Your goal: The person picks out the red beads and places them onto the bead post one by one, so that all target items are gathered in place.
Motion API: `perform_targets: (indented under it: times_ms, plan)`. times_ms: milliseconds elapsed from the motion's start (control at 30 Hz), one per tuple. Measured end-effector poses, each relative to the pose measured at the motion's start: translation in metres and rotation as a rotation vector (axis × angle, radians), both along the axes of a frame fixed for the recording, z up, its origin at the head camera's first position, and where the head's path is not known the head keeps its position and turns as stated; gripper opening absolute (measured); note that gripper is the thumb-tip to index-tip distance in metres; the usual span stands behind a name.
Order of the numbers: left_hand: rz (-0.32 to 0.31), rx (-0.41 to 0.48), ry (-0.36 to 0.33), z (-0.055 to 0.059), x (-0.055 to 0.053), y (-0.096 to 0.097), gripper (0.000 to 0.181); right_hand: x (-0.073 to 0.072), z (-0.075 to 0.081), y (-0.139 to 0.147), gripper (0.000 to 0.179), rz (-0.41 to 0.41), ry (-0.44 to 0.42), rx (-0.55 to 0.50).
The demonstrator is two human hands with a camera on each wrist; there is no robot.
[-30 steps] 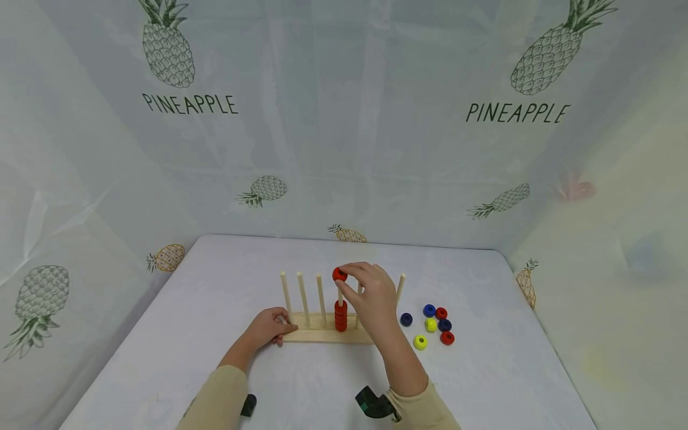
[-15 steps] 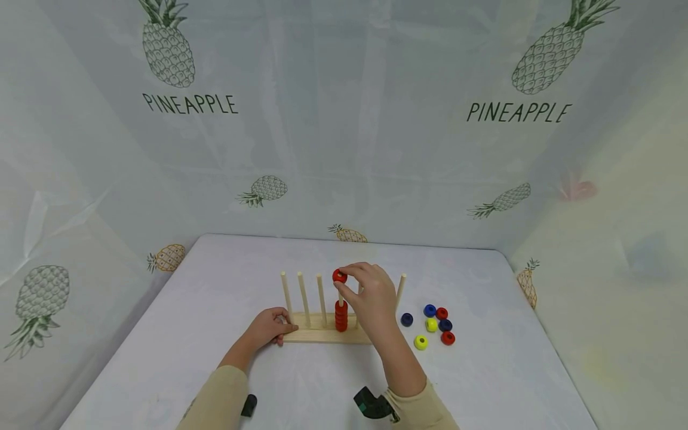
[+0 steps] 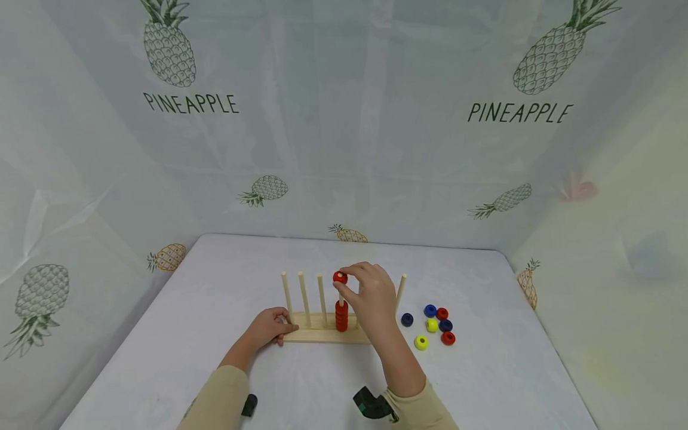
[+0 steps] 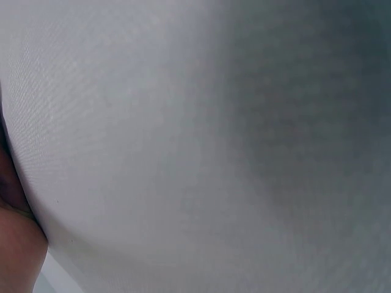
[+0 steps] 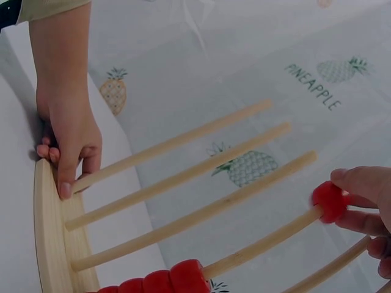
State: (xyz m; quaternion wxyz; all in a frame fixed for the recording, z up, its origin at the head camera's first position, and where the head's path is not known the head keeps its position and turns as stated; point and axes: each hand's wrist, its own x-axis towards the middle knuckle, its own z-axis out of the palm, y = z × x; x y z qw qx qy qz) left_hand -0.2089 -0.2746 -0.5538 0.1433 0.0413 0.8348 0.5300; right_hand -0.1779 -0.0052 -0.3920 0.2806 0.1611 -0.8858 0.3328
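A wooden peg rack [image 3: 328,336] stands on the table with a row of upright pegs. My left hand [image 3: 267,326] holds its left end, thumb on top of the base. Between thumb and fingertips, my right hand [image 3: 378,298] pinches a red bead [image 3: 340,277] at the top of a middle peg [image 5: 263,243]; the peg's tip seems to show in the bead's hole. Lower on that peg sits a stack of several red beads [image 3: 341,316]. My right hand covers part of the rack's right side. The left wrist view shows mostly blurred white surface.
Right of the rack lie loose beads: dark blue [image 3: 407,320], blue [image 3: 430,310], yellow [image 3: 421,342], red [image 3: 448,338] and several others close by. The white table [image 3: 510,358] ends at a pineapple-printed curtain [image 3: 344,119] at the back and sides.
The pinched red bead has come down very slightly at the peg's top, and the peg tip now shows in its hole. My left hand stays in place on the rack.
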Motion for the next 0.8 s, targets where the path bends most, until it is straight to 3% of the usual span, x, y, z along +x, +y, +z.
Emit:
perform_targets:
  times_ms: [267, 567, 800]
  plan:
    - [-0.004, 0.004, 0.001, 0.002, -0.001, 0.003, 0.024, 0.002, 0.003, 0.005, 0.025, 0.018, -0.002, -0.031]
    - [0.016, -0.011, -0.007, 0.004, 0.0, 0.004, 0.025, 0.01, 0.016, 0.016, 0.024, 0.155, -0.23, -0.319]
    - [0.026, 0.006, -0.015, 0.005, 0.003, 0.004, 0.025, 0.017, 0.022, 0.026, 0.021, 0.239, -0.254, -0.496]
